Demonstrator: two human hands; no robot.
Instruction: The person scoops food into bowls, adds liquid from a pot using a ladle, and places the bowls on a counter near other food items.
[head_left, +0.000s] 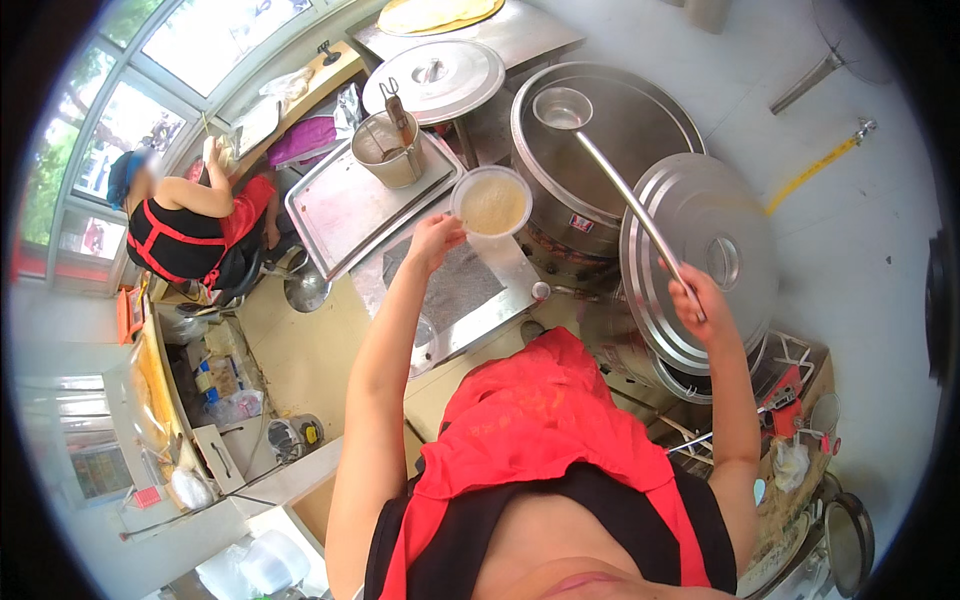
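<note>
My left hand (438, 241) grips the rim of a round clear plastic tub (492, 202) filled with a pale tan, frothy liquid. Closed around the handle end of a long metal ladle (564, 110) is my right hand (699, 301). The ladle's bowl is over the mouth of a large steel pot (600, 219), which holds a brownish, steamy content. Beside the tub, a metal container (401, 169) with a wooden-handled tool in it stands on a steel tray (330, 217).
A large steel lid (742, 202) rests on another pot at the right. A second lid (439, 75) lies on a stand behind the container. A person (202, 217) in a red apron sits by the window at the left. A yellow hose (814, 176) runs along the wall.
</note>
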